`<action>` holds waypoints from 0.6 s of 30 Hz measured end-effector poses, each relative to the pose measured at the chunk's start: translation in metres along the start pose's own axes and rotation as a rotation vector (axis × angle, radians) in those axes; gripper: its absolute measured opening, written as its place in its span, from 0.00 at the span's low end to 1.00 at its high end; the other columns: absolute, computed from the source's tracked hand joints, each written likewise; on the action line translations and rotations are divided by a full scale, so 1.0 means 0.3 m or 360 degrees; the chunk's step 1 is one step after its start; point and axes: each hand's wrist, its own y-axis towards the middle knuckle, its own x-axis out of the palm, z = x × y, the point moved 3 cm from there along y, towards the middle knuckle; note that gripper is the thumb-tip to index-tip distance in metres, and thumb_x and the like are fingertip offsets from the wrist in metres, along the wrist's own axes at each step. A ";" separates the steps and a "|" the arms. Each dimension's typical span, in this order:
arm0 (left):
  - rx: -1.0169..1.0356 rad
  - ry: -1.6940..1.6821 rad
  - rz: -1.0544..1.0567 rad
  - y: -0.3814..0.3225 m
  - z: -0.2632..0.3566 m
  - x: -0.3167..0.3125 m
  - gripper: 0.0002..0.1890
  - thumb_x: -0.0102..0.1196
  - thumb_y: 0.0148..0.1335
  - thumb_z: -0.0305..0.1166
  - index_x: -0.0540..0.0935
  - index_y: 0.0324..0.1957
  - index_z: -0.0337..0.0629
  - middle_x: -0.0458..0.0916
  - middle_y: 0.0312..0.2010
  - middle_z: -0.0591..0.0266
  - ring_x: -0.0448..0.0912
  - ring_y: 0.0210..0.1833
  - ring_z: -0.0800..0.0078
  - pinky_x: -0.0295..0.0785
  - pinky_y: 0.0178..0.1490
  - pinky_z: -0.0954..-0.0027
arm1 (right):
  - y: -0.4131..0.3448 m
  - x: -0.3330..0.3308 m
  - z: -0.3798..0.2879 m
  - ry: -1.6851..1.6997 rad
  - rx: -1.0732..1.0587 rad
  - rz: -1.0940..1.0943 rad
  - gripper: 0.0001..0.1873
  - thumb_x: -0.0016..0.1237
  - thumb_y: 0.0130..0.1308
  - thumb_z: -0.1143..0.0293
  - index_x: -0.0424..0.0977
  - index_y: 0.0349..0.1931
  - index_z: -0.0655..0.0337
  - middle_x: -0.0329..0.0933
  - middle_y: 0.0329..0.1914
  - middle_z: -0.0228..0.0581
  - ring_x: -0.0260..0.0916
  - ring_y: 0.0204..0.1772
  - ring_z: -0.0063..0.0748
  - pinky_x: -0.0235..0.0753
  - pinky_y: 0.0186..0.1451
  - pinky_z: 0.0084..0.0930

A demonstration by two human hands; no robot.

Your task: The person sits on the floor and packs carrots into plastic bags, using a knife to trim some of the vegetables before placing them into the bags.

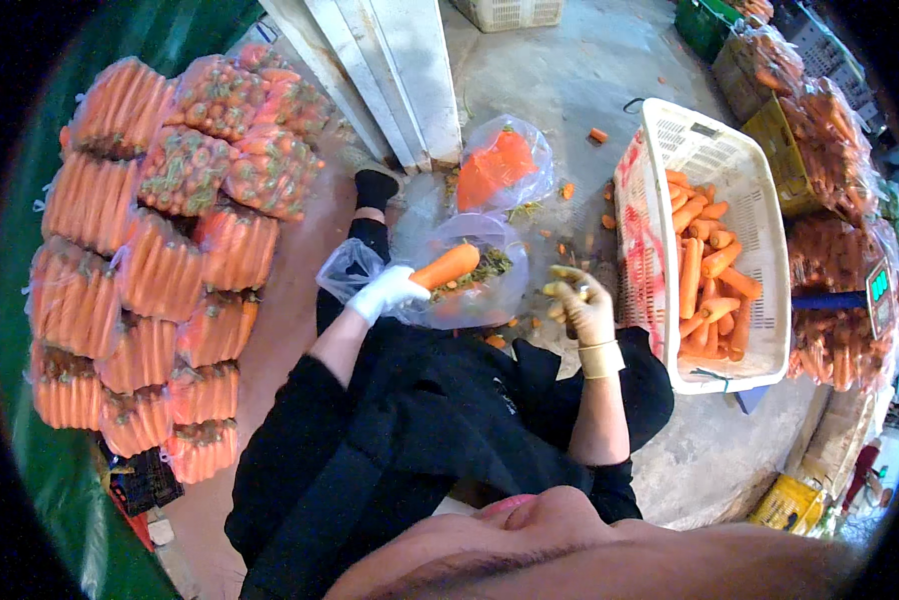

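My left hand, in a white glove, is closed around the near end of a large orange carrot. That carrot lies over an open clear plastic bag with green and orange scraps in it. To the right of the bag, my right hand is raised in a yellowish glove with its fingers partly curled. Something small and shiny shows at its fingers, too small to make out. Close beside the right hand stands a white plastic crate, with several loose carrots inside.
Clear bags packed with carrots are stacked at the left. A metal post rises ahead, near a bag with an orange bundle. Carrot bits lie on the concrete floor. A scale display and more bagged carrots stand at the right.
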 end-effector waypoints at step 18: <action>0.0598 0.0410 0.0450 -0.172 -0.004 0.206 0.26 0.62 0.40 0.35 0.78 0.47 0.41 0.83 0.37 0.53 0.81 0.42 0.62 0.73 0.45 0.66 | 0.040 0.206 0.136 -0.1613 -0.0460 -0.0515 0.13 0.53 0.55 0.57 0.80 0.31 0.57 0.78 0.24 0.48 0.77 0.30 0.49 0.75 0.37 0.40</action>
